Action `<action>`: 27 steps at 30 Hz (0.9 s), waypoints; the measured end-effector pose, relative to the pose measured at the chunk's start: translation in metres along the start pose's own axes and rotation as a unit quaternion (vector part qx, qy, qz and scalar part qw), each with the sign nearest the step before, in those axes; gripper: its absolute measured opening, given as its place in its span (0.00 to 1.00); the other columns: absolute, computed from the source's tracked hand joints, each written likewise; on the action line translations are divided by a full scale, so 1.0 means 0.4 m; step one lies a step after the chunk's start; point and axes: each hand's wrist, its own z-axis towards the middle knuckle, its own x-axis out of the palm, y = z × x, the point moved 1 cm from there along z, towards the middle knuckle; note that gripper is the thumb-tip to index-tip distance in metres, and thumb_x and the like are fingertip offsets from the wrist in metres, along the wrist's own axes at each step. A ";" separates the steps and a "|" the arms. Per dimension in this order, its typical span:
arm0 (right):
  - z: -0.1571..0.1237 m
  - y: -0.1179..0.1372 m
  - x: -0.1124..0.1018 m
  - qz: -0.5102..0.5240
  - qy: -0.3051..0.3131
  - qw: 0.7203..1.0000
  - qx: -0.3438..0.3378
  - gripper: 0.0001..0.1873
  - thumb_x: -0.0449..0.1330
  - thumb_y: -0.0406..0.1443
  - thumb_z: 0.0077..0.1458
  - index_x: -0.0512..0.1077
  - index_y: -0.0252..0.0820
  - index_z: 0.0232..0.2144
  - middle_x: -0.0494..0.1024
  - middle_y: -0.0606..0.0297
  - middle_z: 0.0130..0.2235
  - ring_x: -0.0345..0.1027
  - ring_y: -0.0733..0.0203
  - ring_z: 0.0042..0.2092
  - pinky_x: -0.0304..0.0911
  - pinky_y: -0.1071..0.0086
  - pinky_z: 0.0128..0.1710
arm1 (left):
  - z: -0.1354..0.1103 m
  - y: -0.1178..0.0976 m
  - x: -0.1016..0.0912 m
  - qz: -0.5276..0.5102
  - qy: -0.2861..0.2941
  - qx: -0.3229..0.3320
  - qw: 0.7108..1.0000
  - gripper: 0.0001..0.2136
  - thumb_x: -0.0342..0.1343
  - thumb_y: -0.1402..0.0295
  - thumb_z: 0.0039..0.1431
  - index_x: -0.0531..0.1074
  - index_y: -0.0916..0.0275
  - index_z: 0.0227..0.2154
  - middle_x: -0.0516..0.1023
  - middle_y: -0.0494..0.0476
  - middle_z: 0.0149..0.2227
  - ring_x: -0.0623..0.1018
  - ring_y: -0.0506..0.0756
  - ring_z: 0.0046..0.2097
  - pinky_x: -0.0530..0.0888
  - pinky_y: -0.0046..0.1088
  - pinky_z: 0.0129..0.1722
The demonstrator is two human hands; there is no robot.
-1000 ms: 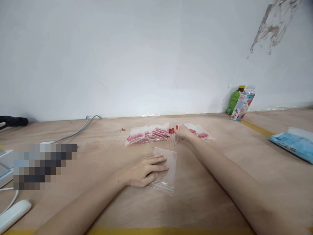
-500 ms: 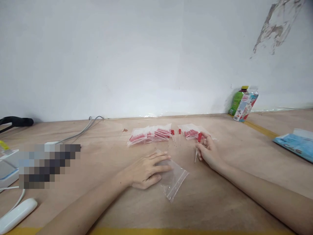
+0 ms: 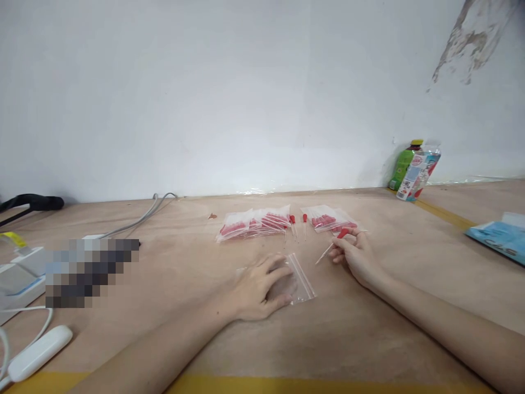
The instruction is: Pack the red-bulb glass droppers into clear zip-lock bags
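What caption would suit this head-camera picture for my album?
Left hand rests on a clear zip bag on the wooden table while right hand holds a red-bulbed dropper.

Head-worn view, forward and down, close over left hand (image 3: 262, 285), right hand (image 3: 357, 257), tabletop (image 3: 369, 334), toward wall (image 3: 246, 82).

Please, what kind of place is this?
Probably a packing workbench: filled zip bags of red-bulb droppers lie on the plywood table, the left hand presses an empty zip bag, the right hand holds one dropper.
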 end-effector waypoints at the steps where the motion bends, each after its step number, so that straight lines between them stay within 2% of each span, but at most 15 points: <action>1: -0.005 0.001 0.003 0.001 0.003 1.000 0.007 0.24 0.61 0.34 0.39 0.53 0.45 0.37 0.68 0.75 0.21 0.66 0.66 0.19 0.63 0.76 0.14 | 0.001 0.008 0.003 -0.016 0.021 0.020 0.999 0.23 0.47 0.56 0.57 0.57 0.58 0.55 0.55 0.61 0.58 0.57 0.62 0.57 0.57 0.42 0.53; 3: -0.017 0.002 0.011 0.004 0.014 1.000 0.014 0.23 0.61 0.33 0.40 0.53 0.46 0.36 0.69 0.75 0.21 0.67 0.66 0.21 0.66 0.74 0.19 | 0.004 0.020 0.008 -0.031 0.055 0.034 0.997 0.24 0.46 0.56 0.59 0.52 0.54 0.57 0.49 0.58 0.61 0.52 0.62 0.60 0.53 0.44 0.56; 6: -0.046 0.002 0.030 0.016 0.037 0.999 0.020 0.23 0.62 0.34 0.40 0.52 0.46 0.36 0.69 0.76 0.22 0.68 0.67 0.22 0.69 0.72 0.24 | 0.006 0.020 0.008 -0.031 0.069 0.032 0.997 0.23 0.45 0.57 0.60 0.51 0.52 0.58 0.46 0.56 0.62 0.51 0.61 0.60 0.51 0.45 0.57; 12: -0.098 0.009 0.066 0.024 0.107 0.994 0.026 0.26 0.63 0.36 0.40 0.51 0.48 0.37 0.69 0.77 0.25 0.68 0.68 0.24 0.70 0.72 0.26 | 0.008 0.010 0.003 -0.028 0.071 0.032 0.997 0.23 0.45 0.58 0.60 0.51 0.51 0.58 0.47 0.56 0.62 0.51 0.62 0.60 0.51 0.46 0.56; 14: -0.096 0.011 0.066 0.017 0.101 0.994 0.029 0.26 0.62 0.36 0.39 0.51 0.48 0.37 0.69 0.77 0.25 0.68 0.68 0.23 0.70 0.71 0.24 | 0.008 0.009 0.002 -0.025 0.071 0.032 0.997 0.23 0.45 0.58 0.60 0.52 0.51 0.57 0.47 0.56 0.61 0.51 0.61 0.60 0.52 0.46 0.56; 19: -0.056 0.006 0.038 0.034 0.044 0.998 0.021 0.24 0.62 0.34 0.40 0.51 0.47 0.36 0.67 0.77 0.22 0.69 0.66 0.22 0.70 0.70 0.25 | 0.007 0.010 0.004 -0.035 0.067 0.027 0.997 0.22 0.47 0.59 0.59 0.56 0.53 0.56 0.49 0.57 0.61 0.52 0.61 0.60 0.52 0.45 0.56; 27: -0.045 -0.007 0.028 0.044 0.047 0.998 0.009 0.25 0.63 0.35 0.41 0.51 0.48 0.36 0.68 0.77 0.24 0.70 0.66 0.24 0.71 0.69 0.26 | 0.009 0.022 0.014 -0.066 0.061 0.018 0.996 0.22 0.45 0.56 0.59 0.57 0.55 0.55 0.51 0.57 0.60 0.51 0.60 0.61 0.51 0.46 0.57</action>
